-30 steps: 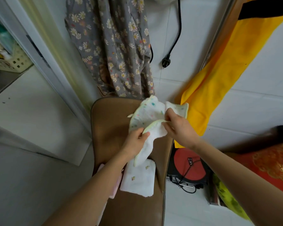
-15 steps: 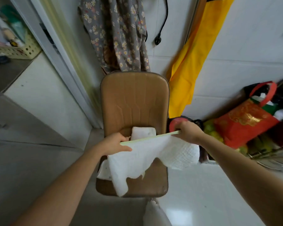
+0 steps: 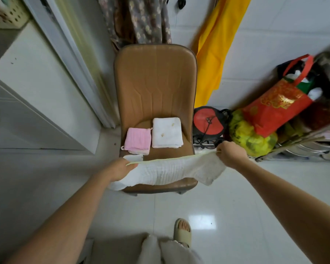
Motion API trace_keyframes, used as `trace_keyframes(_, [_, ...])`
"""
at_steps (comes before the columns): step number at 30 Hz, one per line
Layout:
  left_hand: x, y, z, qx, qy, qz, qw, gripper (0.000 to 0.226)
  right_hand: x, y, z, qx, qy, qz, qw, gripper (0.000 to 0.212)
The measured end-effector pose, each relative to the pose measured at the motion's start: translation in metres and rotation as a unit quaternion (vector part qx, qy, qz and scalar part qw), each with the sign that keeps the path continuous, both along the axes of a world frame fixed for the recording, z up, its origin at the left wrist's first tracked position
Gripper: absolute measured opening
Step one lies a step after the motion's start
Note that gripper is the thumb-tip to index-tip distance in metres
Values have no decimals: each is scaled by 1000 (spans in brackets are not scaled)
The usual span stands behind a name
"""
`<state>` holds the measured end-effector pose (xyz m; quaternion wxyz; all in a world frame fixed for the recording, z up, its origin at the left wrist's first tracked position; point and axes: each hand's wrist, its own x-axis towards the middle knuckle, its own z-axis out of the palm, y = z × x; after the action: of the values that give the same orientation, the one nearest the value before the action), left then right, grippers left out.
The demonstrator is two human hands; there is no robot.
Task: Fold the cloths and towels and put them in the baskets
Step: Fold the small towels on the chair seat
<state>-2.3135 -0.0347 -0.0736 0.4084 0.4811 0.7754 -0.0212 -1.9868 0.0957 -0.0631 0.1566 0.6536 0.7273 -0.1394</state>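
So your left hand [image 3: 120,169] and right hand [image 3: 230,153] pinch white cloth [image 3: 170,172] stretched over chair [image 3: 154,82] front edge.

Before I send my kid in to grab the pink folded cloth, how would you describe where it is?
Look at the brown chair against the wall. On its seat lie two folded cloths side by side; the pink cloth is the left one, smaller than the white folded towel beside it, and the only pink one.
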Motion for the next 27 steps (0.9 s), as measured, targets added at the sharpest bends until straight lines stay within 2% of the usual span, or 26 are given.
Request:
trace_keyframes(4, [35, 13, -23, 18, -91, 88, 992, 49, -16, 10, -18, 31, 82, -77, 993, 23])
trace_keyframes(6, [54, 27, -37, 37, -140, 155, 977, 49, -26, 18, -28, 19, 170, -127, 977, 23])
trace_keyframes(8, [74, 41, -54, 36, -227, 234, 945, 50, -38, 29, -39, 38, 257, -176, 950, 25])
trace_keyframes(11, [100, 60, -75, 13, -326, 340, 882, 55, -61, 53, -58, 95, 305, -154, 935, 26])
trace_keyframes(14, [109, 73, -109, 17, -320, 412, 853, 57, -96, 85, -78, 85, 349, -124, 925, 36])
trace_keyframes(17, [104, 80, -146, 25, -266, 420, 867, 42, -129, 106, -107, 13, 429, -77, 900, 33])
trace_keyframes(18, [100, 82, -156, 32, -257, 417, 871, 38, -135, 106, -119, -27, 452, -57, 890, 40])
trace_keyframes(19, [97, 84, -168, 42, -250, 415, 874, 35, -138, 104, -133, -57, 461, -26, 885, 47])
trace_keyframes(21, [92, 84, -188, 53, -235, 415, 877, 32, -131, 93, -165, -71, 425, 53, 901, 45])
trace_keyframes(24, [87, 78, -215, 47, -188, 399, 896, 24, -100, 68, -216, -93, 337, 145, 926, 35])
trace_keyframes(26, [87, 71, -230, 36, -177, 389, 903, 12, -73, 46, -242, -120, 273, 212, 931, 36])
trace_keyframes(27, [88, 67, -238, 30, -177, 385, 905, 13, -61, 34, -253, -122, 243, 241, 932, 38])
